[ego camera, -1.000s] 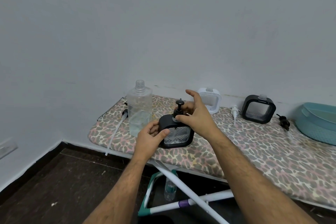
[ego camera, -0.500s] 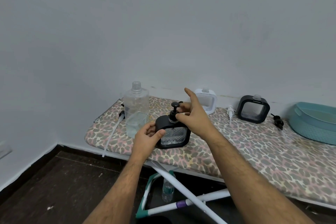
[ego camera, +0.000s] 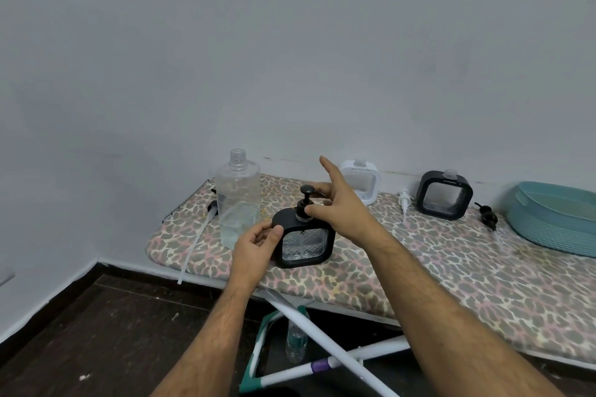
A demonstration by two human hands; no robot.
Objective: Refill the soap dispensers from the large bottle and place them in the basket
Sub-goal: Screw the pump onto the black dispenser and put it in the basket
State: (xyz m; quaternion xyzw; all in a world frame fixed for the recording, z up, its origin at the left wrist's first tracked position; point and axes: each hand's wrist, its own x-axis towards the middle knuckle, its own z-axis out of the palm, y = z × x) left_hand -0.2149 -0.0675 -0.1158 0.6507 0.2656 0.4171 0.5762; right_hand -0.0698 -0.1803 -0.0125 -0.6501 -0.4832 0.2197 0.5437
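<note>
A black square soap dispenser (ego camera: 304, 243) stands upright near the front edge of the leopard-print ironing board (ego camera: 451, 271). My left hand (ego camera: 256, 248) grips its left side. My right hand (ego camera: 338, 206) pinches the black pump head (ego camera: 304, 203) at its neck, index finger raised. Just left of it stands the large clear bottle (ego camera: 238, 200), uncapped and holding a little liquid. A white dispenser (ego camera: 362, 182) and a second black dispenser (ego camera: 445, 195) stand uncapped by the wall. The teal basket (ego camera: 554, 221) sits at the far right.
A long white pump tube (ego camera: 196, 243) with a black cap lies at the board's left end. A white pump (ego camera: 404, 200) and a black pump (ego camera: 487, 214) lie loose between the dispensers and basket. Under the board are white legs and a small bottle (ego camera: 295, 343).
My right hand has turned a little on the pump head while my left hand keeps its grip. The view has shifted slightly; the dispenser stays in place.
</note>
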